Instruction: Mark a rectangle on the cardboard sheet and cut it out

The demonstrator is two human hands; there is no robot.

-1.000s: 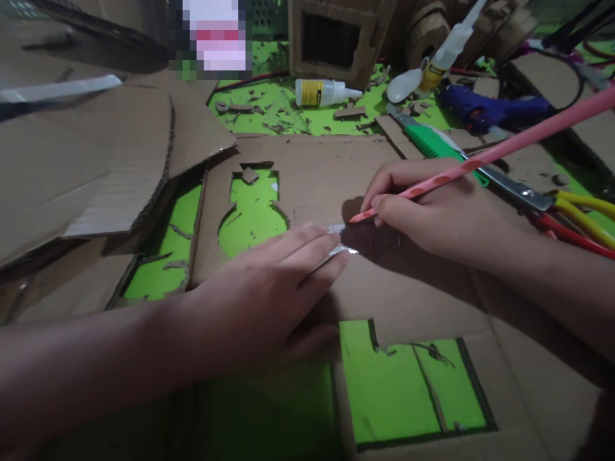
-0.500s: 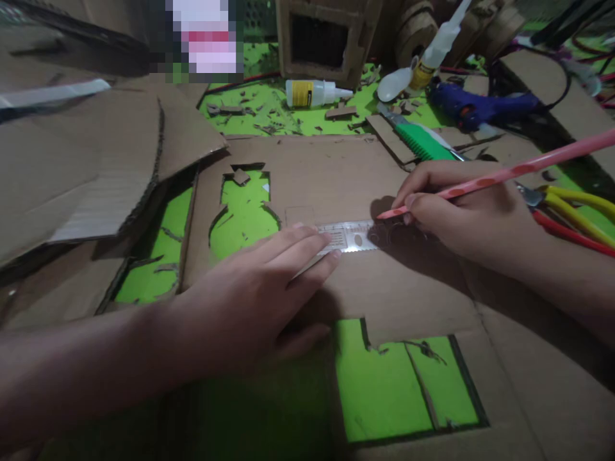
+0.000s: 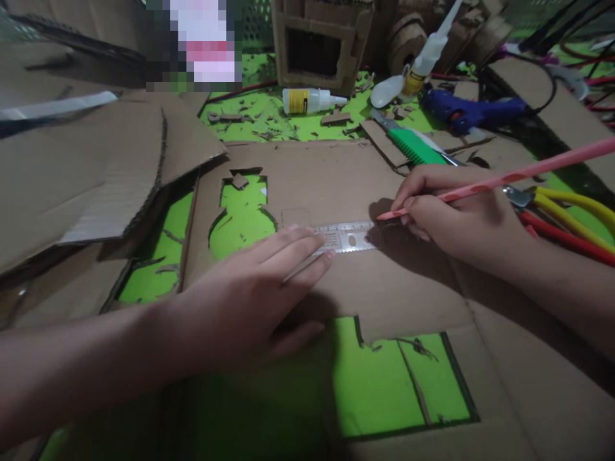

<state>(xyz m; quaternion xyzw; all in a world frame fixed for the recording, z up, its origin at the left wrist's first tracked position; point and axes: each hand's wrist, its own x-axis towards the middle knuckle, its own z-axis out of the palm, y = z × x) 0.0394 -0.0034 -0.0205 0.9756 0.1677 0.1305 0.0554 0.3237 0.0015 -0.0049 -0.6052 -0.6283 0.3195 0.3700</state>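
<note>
A clear plastic ruler [image 3: 353,237] lies flat on a sheet of brown cardboard [image 3: 317,173] with cut-out openings. My left hand [image 3: 264,275] rests on the ruler's left end, fingers stretched out and pressing it down; that end is hidden beneath them. A pink pencil [image 3: 519,169] is pinched in my right hand [image 3: 456,211], its tip at the ruler's upper edge. The shadow of my right hand falls over the ruler's right part. A faint drawn rectangle shows on the cardboard just above my left fingertips.
Beyond the sheet are a glue bottle [image 3: 312,101], a green utility knife [image 3: 416,146] and a blue glue gun [image 3: 473,110]. Pliers [image 3: 571,214] with yellow and red handles lie beside my right wrist. Cardboard pieces [image 3: 110,160] are piled at the left. Scraps litter the green surface.
The camera view has shifted slightly, so everything sits a little further left. Both hands, the ruler and the pencil keep nearly the same positions on the cardboard.
</note>
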